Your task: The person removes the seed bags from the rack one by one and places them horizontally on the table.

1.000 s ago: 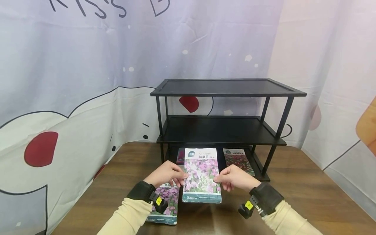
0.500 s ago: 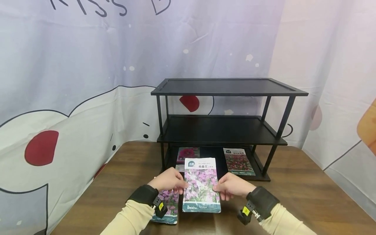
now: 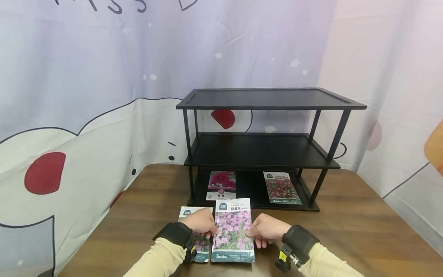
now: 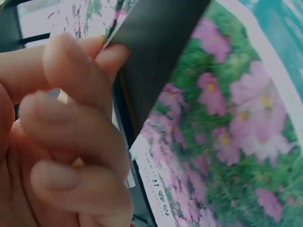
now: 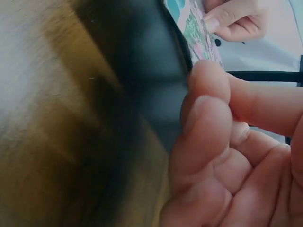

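Both hands hold a flower seed packet (image 3: 232, 231), printed with pink blossoms, white at the top and teal at the bottom. My left hand (image 3: 200, 222) pinches its left edge between thumb and finger; my right hand (image 3: 268, 230) pinches the right edge. In the left wrist view the other fingers of the left hand (image 4: 75, 132) curl loosely. A second, similar packet (image 3: 202, 248) lies on the table to the left, partly covered by the left hand. From the right wrist, the held packet (image 5: 196, 35) shows edge-on above the right hand (image 5: 222, 156).
A black three-tier rack (image 3: 259, 150) stands behind the hands on the wooden table (image 3: 138, 215). Its bottom tier carries a packet with a magenta flower (image 3: 221, 184) at left and one with red flowers (image 3: 282, 187) at right. A printed cloth (image 3: 104, 77) hangs behind.
Both hands have lowered the held packet toward the table and nearer the body, beside the second packet. The magenta-flower packet on the bottom tier has come into fuller view.
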Demonstrator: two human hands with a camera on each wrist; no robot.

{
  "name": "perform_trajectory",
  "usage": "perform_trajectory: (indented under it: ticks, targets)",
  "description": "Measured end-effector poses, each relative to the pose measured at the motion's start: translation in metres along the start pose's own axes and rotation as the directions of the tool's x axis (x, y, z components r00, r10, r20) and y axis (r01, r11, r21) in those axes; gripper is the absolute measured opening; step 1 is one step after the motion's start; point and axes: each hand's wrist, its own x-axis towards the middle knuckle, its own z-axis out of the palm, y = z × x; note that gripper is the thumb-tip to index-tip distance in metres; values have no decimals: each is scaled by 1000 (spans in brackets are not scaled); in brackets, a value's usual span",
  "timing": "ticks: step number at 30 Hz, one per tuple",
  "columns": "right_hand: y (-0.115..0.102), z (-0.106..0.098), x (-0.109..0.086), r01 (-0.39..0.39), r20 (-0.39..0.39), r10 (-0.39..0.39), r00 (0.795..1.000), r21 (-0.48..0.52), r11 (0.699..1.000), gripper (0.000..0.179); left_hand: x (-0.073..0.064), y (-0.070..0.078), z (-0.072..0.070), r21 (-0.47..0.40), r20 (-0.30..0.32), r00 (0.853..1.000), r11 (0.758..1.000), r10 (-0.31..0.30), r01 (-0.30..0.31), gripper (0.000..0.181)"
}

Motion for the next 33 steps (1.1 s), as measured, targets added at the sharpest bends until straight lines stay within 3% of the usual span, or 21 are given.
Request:
perform_trajectory:
  ticks: [5, 12, 29, 33]
  targets:
    - [2, 6, 1, -40, -6, 39, 999, -47, 998, 33, 3, 3, 8, 114, -35, 999, 993, -15, 19, 29]
    - [0, 13, 6, -87, -46, 82, 996, -133, 987, 33, 8, 2, 10, 180, -50, 997, 982, -53, 61, 26]
    - [10, 14, 18, -68, -55, 57, 997, -234, 970, 34, 10, 2, 10, 221, -30, 997, 972, -74, 79, 26]
    - [11, 15, 21, -91, -62, 78, 995, -247, 965, 34, 14, -1, 12, 275, -41, 997, 959, -60, 69, 28]
